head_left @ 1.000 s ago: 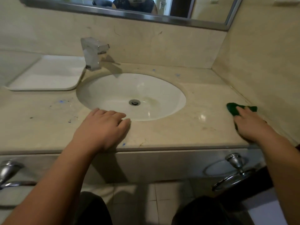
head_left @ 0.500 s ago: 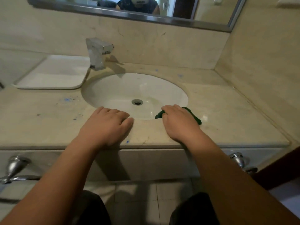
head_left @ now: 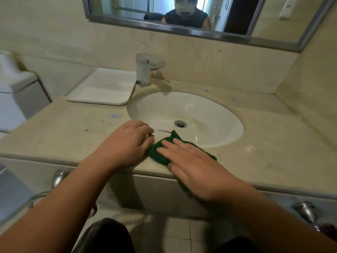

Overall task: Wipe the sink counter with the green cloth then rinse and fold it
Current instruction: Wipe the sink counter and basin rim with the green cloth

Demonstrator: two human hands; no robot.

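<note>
Here, going from the left of the sink (head_left: 185,118): a white tray (head_left: 102,88) lies on the counter (head_left: 54,128) to its left, touching nothing else, and blue specks dot the counter between the tray and my left hand (head_left: 125,145). That hand rests knuckles-up on the front strip of counter just left of the sink's near rim, fingers curled under; its fingertips meet the left edge of the cloth (head_left: 160,152), but I cannot tell whether they pinch it or only touch. The tap (head_left: 145,69) stands behind the sink at its back-left rim. The green cloth lies bunched on the counter at the sink's front edge, one corner poking over the rim toward the drain (head_left: 180,123), another part draping over the counter's front edge. My right hand (head_left: 198,168) lies flat on top of it, fingers spread and straight, pressing down, gripping nothing.
</note>
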